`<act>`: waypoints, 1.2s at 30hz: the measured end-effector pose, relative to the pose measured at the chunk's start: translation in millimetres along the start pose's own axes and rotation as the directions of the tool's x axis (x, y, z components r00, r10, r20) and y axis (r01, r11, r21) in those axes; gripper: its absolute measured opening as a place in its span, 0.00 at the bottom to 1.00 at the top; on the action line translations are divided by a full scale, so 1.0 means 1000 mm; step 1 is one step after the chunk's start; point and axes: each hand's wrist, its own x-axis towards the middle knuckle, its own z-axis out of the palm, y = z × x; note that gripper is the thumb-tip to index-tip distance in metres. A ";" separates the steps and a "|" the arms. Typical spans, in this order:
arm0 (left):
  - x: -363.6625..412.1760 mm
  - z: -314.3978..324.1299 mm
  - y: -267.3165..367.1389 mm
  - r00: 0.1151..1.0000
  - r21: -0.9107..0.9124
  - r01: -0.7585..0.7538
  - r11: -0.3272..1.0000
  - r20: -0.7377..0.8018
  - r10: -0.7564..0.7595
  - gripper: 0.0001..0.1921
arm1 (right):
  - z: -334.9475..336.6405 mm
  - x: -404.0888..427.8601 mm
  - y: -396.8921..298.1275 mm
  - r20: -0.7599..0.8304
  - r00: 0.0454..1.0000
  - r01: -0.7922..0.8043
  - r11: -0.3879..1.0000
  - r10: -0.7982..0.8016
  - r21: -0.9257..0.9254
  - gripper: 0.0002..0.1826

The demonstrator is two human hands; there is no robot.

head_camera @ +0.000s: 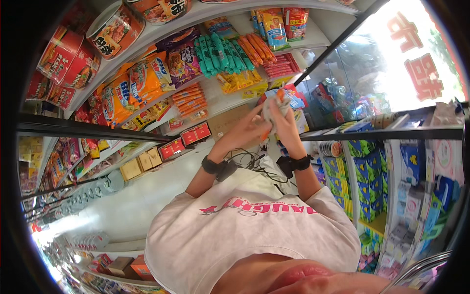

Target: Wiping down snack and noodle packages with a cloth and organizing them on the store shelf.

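Note:
In front of my chest, my right hand (286, 123) grips a crumpled, pale grey cloth (273, 110). An orange stick-shaped packet (280, 94) pokes out past the top of the cloth. Another bit of orange shows lower down, by the fingers of my left hand (250, 128). That hand is blurred and lies against the cloth's left side; its exact grip is hidden. Just beyond my hands, a blue and red packet (293, 96) lies at the end of the lower shelf. Orange stick packets (189, 99) are stacked to the left.
Snack shelves (308, 24) curve ahead, with green stick packets (220, 55) and orange noodle bags (147, 79). Instant noodle tubs (115, 31) stand above. At right are a glass pane (341, 73) and shelves of boxed goods (367, 176). Black cables (253, 161) hang below my wrists.

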 end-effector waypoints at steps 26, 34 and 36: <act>0.260 -0.054 0.049 0.768 0.547 -0.098 0.832 -0.490 0.413 0.19 | -0.083 0.181 -0.002 0.264 0.920 0.390 0.755 -0.291 -0.527 0.18; 0.243 -0.059 0.047 0.719 0.817 0.071 0.572 -0.439 0.538 0.20 | -0.074 0.205 0.005 0.181 0.943 0.326 0.664 -0.281 -0.673 0.19; 0.213 -0.056 0.059 0.818 0.743 -0.012 0.669 -0.377 0.434 0.20 | -0.073 0.203 0.004 0.130 0.956 0.269 0.610 -0.263 -0.745 0.20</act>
